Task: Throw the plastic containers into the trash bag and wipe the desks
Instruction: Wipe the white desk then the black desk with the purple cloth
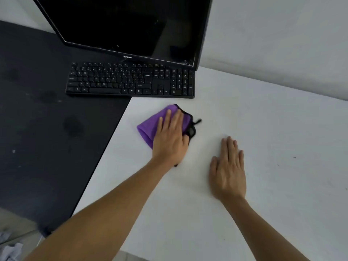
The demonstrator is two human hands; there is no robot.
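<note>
In the middle of the frame the left hand (170, 136) lies palm down on a purple cloth (146, 129), its fingers straight and close together, pressing the cloth flat rather than gripping it; the cloth has a black edging that shows at the thumb side of the hand, with a short black loop sticking out toward the right; the cloth rests on the white desk (263, 129), near that desk's left edge and just below the keyboard (130, 80); the right hand (228, 170), right of centre and well apart from the cloth, lies flat on the bare white surface with fingers extended and slightly spread, holding nothing; both bare forearms reach in from the bottom of the frame; a black desk (47, 110) fills the left side and meets the white one along a slanting line; the black keyboard straddles both desks, and a dark monitor (128, 25) stands just behind it at the top; a pale wall (282, 34) fills the upper right.
</note>
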